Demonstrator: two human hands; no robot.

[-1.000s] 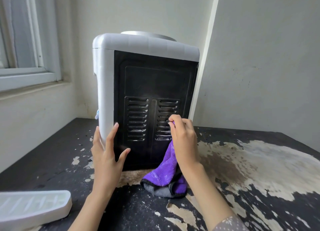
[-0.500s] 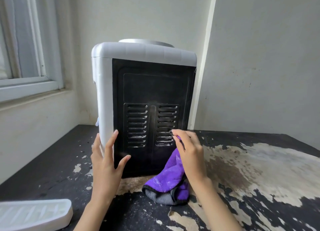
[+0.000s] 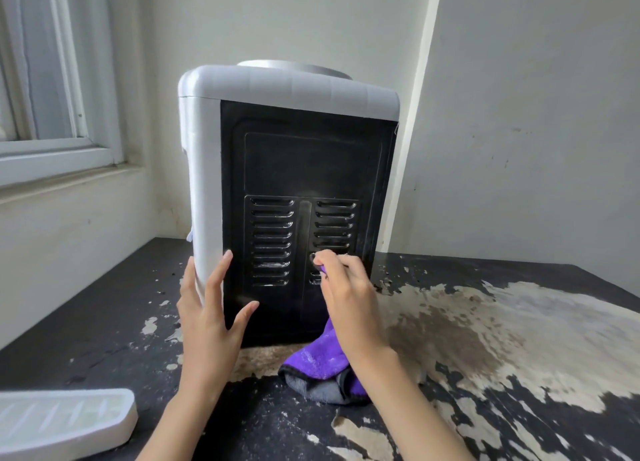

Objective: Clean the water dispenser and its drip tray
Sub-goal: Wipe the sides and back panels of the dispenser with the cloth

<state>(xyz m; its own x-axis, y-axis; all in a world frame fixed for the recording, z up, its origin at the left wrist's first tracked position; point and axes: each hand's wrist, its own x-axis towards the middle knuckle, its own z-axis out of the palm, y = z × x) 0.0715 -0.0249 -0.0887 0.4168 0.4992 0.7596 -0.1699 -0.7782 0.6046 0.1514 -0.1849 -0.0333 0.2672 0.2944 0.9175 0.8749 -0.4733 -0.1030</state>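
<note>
Water dispenser (image 3: 287, 197) stands upright near the back corner of the table (image 3: 519, 339), black back panel turned toward the camera, white casing along the top and left edge. Grey round collar visible on top. Two columns of vent slots in the lower half of the back panel, pale dust or smears on several slots.

Table: dark top, paint peeled in wide pale patches, mostly to the right and front of the dispenser. Wall behind and to the right; window (image 3: 45, 80) with white frame at upper left.

Drip tray (image 3: 65, 422), white with a slotted grille, lies flat at the front left edge of the table, well apart from the dispenser, partly cut off by the frame.

Cloth (image 3: 322, 360), purple with a grey underside, hangs down from the right hand and bunches on the table just in front of the dispenser's base.

Left hand (image 3: 211, 318): fingers straight and spread, palm against the lower left corner of the dispenser, fingers on the white side edge, thumb on the black panel.

Right hand (image 3: 346, 294): fingers curled, pinching a fold of the cloth and pressing it against the lower slots of the right vent column.
</note>
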